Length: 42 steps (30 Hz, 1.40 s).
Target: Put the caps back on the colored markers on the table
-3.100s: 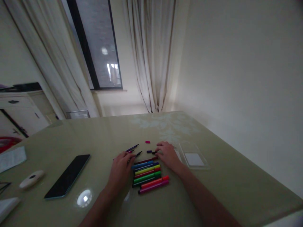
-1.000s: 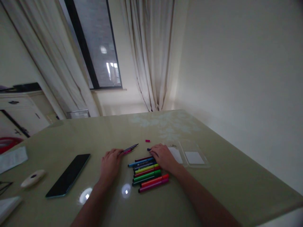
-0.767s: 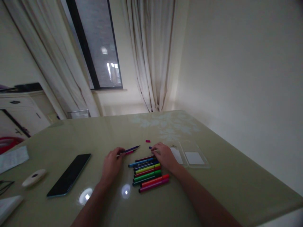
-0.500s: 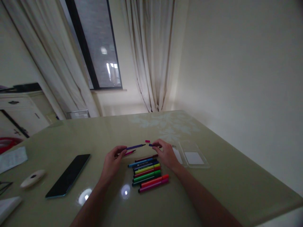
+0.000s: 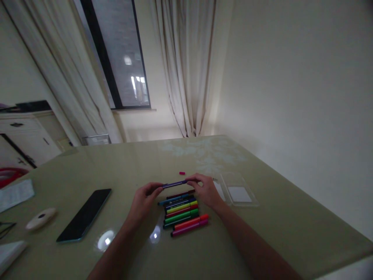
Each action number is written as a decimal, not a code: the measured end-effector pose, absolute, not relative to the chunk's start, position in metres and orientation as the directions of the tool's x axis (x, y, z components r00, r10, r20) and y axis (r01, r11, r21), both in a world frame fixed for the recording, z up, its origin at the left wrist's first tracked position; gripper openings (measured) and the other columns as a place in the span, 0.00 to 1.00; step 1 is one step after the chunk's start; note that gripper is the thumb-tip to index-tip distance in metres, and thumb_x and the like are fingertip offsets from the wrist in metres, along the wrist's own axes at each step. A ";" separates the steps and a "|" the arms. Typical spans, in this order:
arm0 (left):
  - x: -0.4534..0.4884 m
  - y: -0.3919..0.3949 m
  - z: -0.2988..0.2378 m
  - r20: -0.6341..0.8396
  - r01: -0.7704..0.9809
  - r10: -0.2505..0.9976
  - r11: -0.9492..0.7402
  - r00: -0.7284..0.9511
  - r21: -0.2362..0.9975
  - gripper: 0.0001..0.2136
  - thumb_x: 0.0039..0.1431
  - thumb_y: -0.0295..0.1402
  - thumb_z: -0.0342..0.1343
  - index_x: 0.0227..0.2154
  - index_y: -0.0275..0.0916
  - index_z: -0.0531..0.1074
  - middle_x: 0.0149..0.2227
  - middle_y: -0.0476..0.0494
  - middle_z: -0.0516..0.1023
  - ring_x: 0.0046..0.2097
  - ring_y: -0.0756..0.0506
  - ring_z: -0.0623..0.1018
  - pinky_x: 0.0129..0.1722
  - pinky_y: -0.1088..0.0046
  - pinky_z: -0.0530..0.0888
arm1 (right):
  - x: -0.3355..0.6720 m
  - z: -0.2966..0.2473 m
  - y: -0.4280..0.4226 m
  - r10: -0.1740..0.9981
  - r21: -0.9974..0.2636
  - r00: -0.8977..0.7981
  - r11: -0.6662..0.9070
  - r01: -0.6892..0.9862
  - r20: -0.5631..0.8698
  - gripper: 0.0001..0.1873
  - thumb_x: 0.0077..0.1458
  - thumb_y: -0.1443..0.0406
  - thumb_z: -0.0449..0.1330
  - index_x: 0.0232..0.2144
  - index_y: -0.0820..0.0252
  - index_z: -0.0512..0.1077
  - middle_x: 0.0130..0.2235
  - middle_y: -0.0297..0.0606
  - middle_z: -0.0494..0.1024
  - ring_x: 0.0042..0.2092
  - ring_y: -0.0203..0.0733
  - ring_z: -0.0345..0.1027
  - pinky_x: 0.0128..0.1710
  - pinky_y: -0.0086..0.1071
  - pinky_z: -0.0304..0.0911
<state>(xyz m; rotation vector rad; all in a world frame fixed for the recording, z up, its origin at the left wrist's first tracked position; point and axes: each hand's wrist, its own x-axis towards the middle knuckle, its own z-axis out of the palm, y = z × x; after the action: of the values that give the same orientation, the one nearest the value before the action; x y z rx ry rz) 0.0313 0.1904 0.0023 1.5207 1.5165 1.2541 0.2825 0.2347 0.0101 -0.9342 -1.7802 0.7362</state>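
A blue-purple marker (image 5: pixel 174 184) is stretched between my two hands above the table. My left hand (image 5: pixel 145 197) pinches its left end, and the fingers of my right hand (image 5: pixel 204 189) are closed on the cap at its right end; pen and cap now meet in one line. Just below lies a row of several capped markers (image 5: pixel 181 214), among them brown, blue, yellow, green, orange and magenta. Beyond the hands a small pink cap (image 5: pixel 182 173) lies alone on the table. The uncapped pink pen seen earlier is hidden, seemingly behind my left hand.
A clear plastic case (image 5: pixel 243 195) with white card lies open to the right. On the left are a black phone (image 5: pixel 84 215), a cream computer mouse (image 5: pixel 41 219) and a pale cloth or paper (image 5: pixel 16 195). The table (image 5: pixel 291 217) borders a wall on the right.
The hands have drawn together, and the cap in my right hand has gone onto the tip of the blue-purple marker. The pink pen has dropped out of sight by my left hand.
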 end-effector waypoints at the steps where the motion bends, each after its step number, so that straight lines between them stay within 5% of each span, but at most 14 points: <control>1: 0.032 0.189 0.003 0.168 0.350 0.979 -0.117 -0.117 0.929 0.16 0.52 0.46 0.62 0.36 0.39 0.82 0.39 0.41 0.86 0.42 0.39 0.83 0.46 0.63 0.77 | 0.283 0.010 0.235 0.853 -0.813 -0.248 0.515 0.270 0.459 0.07 0.57 0.67 0.63 0.36 0.57 0.82 0.36 0.38 0.85 0.39 0.43 0.77 0.43 0.35 0.69; 10: 0.026 0.194 0.004 0.176 0.404 0.982 -0.132 -0.073 0.905 0.17 0.54 0.47 0.60 0.37 0.39 0.82 0.39 0.41 0.86 0.41 0.39 0.83 0.45 0.63 0.77 | 0.281 0.009 0.234 0.872 -0.815 -0.320 0.470 0.340 0.369 0.06 0.58 0.65 0.64 0.36 0.59 0.81 0.35 0.37 0.84 0.37 0.42 0.76 0.39 0.32 0.67; 18: 0.009 0.204 -0.007 0.274 0.638 0.962 -0.211 0.000 0.741 0.21 0.60 0.48 0.50 0.37 0.40 0.83 0.42 0.38 0.84 0.45 0.38 0.81 0.49 0.60 0.75 | 0.261 0.006 0.263 0.854 -0.483 -0.381 0.516 0.707 0.354 0.14 0.67 0.68 0.54 0.47 0.61 0.78 0.48 0.44 0.81 0.50 0.43 0.73 0.53 0.33 0.61; 24: -0.009 0.204 -0.024 0.347 0.886 0.925 -0.028 -0.153 0.463 0.18 0.60 0.44 0.51 0.39 0.41 0.82 0.45 0.37 0.81 0.47 0.34 0.77 0.52 0.55 0.72 | 0.239 0.008 0.293 0.913 -0.218 -0.358 0.397 0.892 0.196 0.09 0.63 0.67 0.59 0.41 0.61 0.79 0.47 0.49 0.81 0.51 0.49 0.72 0.49 0.36 0.62; 27: -0.008 0.203 -0.022 0.345 0.880 0.928 -0.041 -0.143 0.473 0.17 0.62 0.42 0.48 0.37 0.41 0.81 0.43 0.37 0.82 0.45 0.35 0.78 0.49 0.57 0.72 | 0.241 0.008 0.289 0.924 -0.217 -0.333 0.370 0.903 0.190 0.08 0.62 0.68 0.59 0.37 0.62 0.79 0.41 0.49 0.82 0.46 0.50 0.74 0.47 0.37 0.62; 30: 0.001 0.201 -0.013 0.342 0.773 0.919 -0.069 -0.197 0.630 0.18 0.63 0.46 0.48 0.40 0.41 0.79 0.42 0.39 0.83 0.45 0.37 0.79 0.47 0.60 0.73 | 0.252 0.008 0.268 0.913 -0.300 -0.324 0.390 0.870 0.247 0.08 0.65 0.67 0.57 0.41 0.60 0.77 0.40 0.45 0.82 0.44 0.46 0.75 0.45 0.35 0.63; 35: 0.024 0.193 0.000 0.335 0.620 0.933 -0.186 -0.131 0.762 0.17 0.59 0.48 0.53 0.39 0.44 0.79 0.41 0.43 0.84 0.43 0.39 0.80 0.43 0.63 0.74 | 0.270 0.012 0.232 0.856 -0.732 -0.259 0.517 0.444 0.448 0.05 0.63 0.68 0.58 0.39 0.58 0.75 0.40 0.38 0.81 0.42 0.40 0.74 0.44 0.31 0.65; 42: 0.032 0.188 0.004 0.291 0.599 0.951 -0.175 -0.101 0.781 0.15 0.59 0.47 0.55 0.39 0.44 0.79 0.41 0.43 0.84 0.44 0.39 0.80 0.44 0.63 0.74 | 0.266 0.025 0.222 0.845 -0.770 -0.228 0.535 0.347 0.484 0.05 0.63 0.66 0.59 0.38 0.58 0.76 0.40 0.38 0.80 0.42 0.41 0.73 0.44 0.32 0.66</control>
<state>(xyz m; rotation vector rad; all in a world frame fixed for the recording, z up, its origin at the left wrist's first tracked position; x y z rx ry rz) 0.0320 0.1878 0.0042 1.7761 1.6929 1.1851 0.2663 0.2220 0.0246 -0.9882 -1.8061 0.6455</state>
